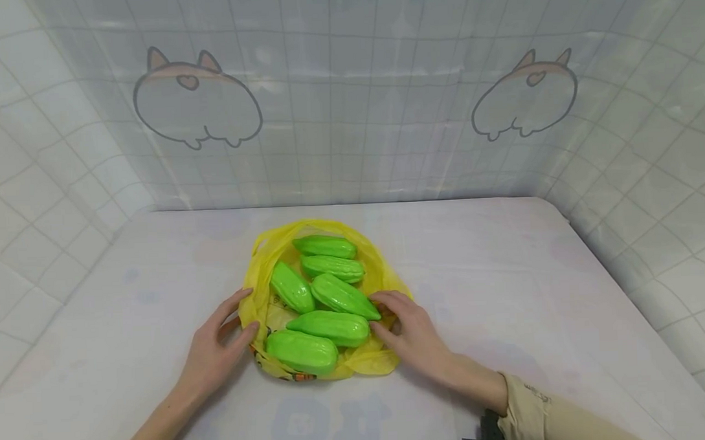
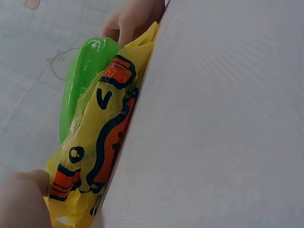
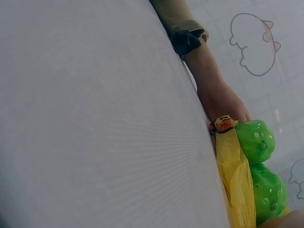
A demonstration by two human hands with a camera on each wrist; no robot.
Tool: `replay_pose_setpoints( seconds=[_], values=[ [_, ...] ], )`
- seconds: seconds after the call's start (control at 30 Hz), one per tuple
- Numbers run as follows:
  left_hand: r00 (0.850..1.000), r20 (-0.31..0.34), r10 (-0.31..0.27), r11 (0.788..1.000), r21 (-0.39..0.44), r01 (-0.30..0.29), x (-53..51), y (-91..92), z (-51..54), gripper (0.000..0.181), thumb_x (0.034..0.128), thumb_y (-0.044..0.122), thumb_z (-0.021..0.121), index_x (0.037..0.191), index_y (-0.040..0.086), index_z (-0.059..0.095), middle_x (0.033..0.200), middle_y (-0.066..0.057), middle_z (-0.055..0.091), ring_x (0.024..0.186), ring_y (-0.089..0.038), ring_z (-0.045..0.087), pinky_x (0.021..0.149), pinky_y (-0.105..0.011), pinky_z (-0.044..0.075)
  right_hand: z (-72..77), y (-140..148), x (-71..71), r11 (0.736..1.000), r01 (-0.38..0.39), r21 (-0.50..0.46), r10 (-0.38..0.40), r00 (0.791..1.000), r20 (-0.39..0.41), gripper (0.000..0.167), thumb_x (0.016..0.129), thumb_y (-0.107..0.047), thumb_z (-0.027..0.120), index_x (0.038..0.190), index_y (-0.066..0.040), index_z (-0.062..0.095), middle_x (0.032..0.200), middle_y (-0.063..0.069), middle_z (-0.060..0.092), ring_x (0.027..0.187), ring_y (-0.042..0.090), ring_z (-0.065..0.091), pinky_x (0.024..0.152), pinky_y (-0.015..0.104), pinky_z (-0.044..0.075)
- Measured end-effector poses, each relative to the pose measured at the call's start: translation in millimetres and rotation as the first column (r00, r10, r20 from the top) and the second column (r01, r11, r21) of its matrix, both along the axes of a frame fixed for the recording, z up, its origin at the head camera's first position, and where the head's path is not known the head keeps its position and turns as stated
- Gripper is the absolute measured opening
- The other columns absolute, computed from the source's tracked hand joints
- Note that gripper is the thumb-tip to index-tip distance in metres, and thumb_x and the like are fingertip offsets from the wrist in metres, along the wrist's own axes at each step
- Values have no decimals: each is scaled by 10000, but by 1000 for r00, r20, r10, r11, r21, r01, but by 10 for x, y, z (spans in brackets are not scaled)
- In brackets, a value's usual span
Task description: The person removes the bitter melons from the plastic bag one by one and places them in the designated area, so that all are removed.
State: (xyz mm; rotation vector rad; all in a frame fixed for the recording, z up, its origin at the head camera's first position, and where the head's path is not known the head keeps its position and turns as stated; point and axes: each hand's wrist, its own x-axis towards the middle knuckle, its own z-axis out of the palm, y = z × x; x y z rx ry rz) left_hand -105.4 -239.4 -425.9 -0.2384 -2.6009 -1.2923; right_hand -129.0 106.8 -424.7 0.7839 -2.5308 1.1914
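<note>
An opened yellow plastic bag [image 1: 398, 280] lies on the table, its rim spread around several shiny green, ridged, pointed fruit-like pieces [image 1: 333, 324]. At the bag's left side, my left hand [image 1: 214, 354] holds the rim between thumb and fingers. My right hand [image 1: 415, 337] grips the right side of the bag, with its thumb and fingertips on either side of one green piece's pointed tip [image 1: 370, 309]. Orange and black print on the bag [image 2: 99, 114] shows in the left wrist view. The bag hides some of both hands' fingertips.
A pale cloth [image 1: 506, 273] covers the table. Behind it and at both sides hang white gridded sheets [image 1: 360, 116] with cartoon animal outlines. A black strap [image 3: 186, 42] sits at the right sleeve's cuff.
</note>
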Motion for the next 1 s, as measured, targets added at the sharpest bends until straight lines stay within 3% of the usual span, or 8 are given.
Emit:
replay_pose_setpoints(
  seconds=[0.13,0.27,0.47,0.63,0.73,0.83,1.0],
  values=[
    [1000,-8,-10,1000,15,10,-4,-2,-6,553,982,174,650,1496,243,457,1536,-73,452,1275,167,370,1004,-11,383,-7,-1,-18,1000,-7,-5,7,1000,-3,418,873,-97,757,1275,-80,645,1147,20,676,955,141,637,738,231,559],
    [1000,-9,-11,1000,12,11,-4,-3,-3,554,981,172,651,1497,234,456,1535,-84,452,1277,165,371,1004,-10,380,-28,6,-36,999,-16,-33,15,1000,-19,382,873,-86,765,1242,-75,667,1123,33,694,923,131,649,730,224,575],
    [1000,5,-5,1000,-1,5,3,-8,4,558,984,186,648,1501,251,448,1539,-82,447,1311,59,421,998,-4,377,-25,22,-41,992,-37,-117,37,999,-1,369,878,-68,760,1239,-77,679,1112,44,715,872,130,664,699,223,598],
    [1000,-10,-16,1000,10,16,3,-6,-4,553,986,173,645,1500,236,451,1539,-96,445,1284,168,360,1002,-1,373,-20,37,-27,990,-14,-141,16,1000,17,377,884,-93,759,1253,-95,681,1119,15,724,877,115,663,712,238,597],
    [1000,-9,-19,1000,12,19,7,-5,-6,552,988,176,642,1501,240,449,1539,-90,445,1288,167,355,1004,0,371,-15,42,-18,989,10,-149,-5,999,34,375,891,-111,754,1258,-101,680,1122,-3,728,905,100,668,762,261,600],
    [1000,0,-9,1000,-1,9,14,-3,0,554,989,194,642,1503,255,446,1541,-84,446,1312,97,391,996,7,366,-3,47,-10,984,31,-175,-17,997,77,367,901,-113,743,1263,-108,679,1137,-4,728,930,100,678,804,275,605],
    [1000,19,-1,1000,-17,2,18,4,10,558,990,210,641,1508,260,439,1550,-95,433,1352,-233,471,984,15,361,13,56,-4,973,72,-219,-38,987,157,350,908,-127,738,1254,-150,690,1182,-17,719,984,104,686,859,279,603]
  ],
)
